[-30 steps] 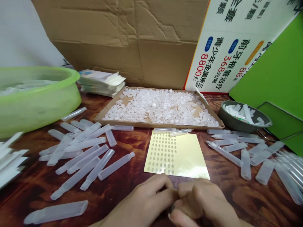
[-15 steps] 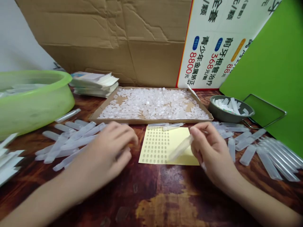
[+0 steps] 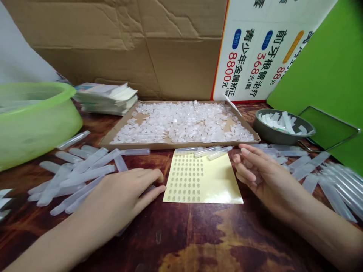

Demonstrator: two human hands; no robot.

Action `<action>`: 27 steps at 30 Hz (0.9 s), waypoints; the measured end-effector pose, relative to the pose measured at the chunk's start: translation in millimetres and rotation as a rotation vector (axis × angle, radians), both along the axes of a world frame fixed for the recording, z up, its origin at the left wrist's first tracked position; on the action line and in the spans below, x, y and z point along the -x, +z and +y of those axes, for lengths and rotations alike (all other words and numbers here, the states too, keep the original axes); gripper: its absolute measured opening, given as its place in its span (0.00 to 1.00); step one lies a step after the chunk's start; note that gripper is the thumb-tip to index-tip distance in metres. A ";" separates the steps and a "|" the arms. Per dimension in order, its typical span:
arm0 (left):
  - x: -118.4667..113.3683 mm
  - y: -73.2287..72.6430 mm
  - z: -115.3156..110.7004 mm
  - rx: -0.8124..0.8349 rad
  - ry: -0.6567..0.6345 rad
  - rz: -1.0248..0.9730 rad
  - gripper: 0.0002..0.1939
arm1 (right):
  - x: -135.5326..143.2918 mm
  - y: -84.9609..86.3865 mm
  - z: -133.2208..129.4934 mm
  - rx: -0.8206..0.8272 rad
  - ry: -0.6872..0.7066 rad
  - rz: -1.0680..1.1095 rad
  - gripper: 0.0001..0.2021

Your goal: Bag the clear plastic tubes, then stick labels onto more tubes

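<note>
My left hand (image 3: 138, 190) rests low on the table at the left edge of the yellow sticker sheet (image 3: 221, 181), thumb and fingers pressed together. A pale sliver shows between those fingers, too hidden to name. Rows of small printed stickers (image 3: 185, 173) cover the sheet's left part. Three translucent plastic tubes lie along its top edge, the rightmost tube (image 3: 219, 153) slanted. Just right of it, my right hand (image 3: 259, 170) is open with fingers apart; translucent bits show behind the fingers. Beside my left hand lies a heap of frosted tubes (image 3: 85, 175).
A shallow cardboard tray (image 3: 178, 145) of small clear pieces stands behind the sheet. A green basin (image 3: 39, 124) and a paper stack (image 3: 107, 100) are at left. At right are a grey bowl (image 3: 283, 132), a wire stand (image 3: 331, 109) and more tubes (image 3: 337, 196).
The tube from my right hand now lies at the sheet's top edge, and that hand has opened and moved right. My left hand has come lower. The view has shifted slightly.
</note>
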State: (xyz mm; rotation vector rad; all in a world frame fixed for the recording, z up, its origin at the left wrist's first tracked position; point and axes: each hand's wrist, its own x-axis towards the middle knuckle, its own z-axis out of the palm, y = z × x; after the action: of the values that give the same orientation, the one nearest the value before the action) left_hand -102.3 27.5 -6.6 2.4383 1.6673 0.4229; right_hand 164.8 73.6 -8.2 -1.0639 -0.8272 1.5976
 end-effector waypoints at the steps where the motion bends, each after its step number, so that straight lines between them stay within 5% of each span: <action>1: -0.4 0.7 0.1 0.006 -0.008 0.002 0.13 | -0.5 -1.1 -0.4 0.013 0.054 -0.017 0.11; 5: -2.6 3.2 -2.1 -0.143 0.005 -0.151 0.09 | -1.8 -5.4 -1.8 0.049 0.184 -0.066 0.13; 9: -7.7 -1.5 -10.8 -0.361 0.023 -0.313 0.04 | 1.2 -4.3 -6.2 0.041 0.074 -0.139 0.20; 14: -17.6 -13.1 -26.6 -0.304 -0.085 -0.512 0.06 | 8.5 3.8 -18.9 0.019 0.051 -0.137 0.22; 20: -31.7 -11.9 -32.1 -0.335 -0.370 -0.569 0.07 | 14.6 9.5 -32.9 0.058 0.274 -0.101 0.15; 27: -38.1 -7.4 -32.9 -0.226 -0.386 -0.549 0.07 | 16.7 8.5 -34.7 0.030 0.444 -0.128 0.10</action>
State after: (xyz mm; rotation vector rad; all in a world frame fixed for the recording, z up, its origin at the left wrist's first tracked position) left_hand -64.2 -5.4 -13.9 2.4000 0.9476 1.1379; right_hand 148.1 38.8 0.3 -1.0610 -1.1913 1.9267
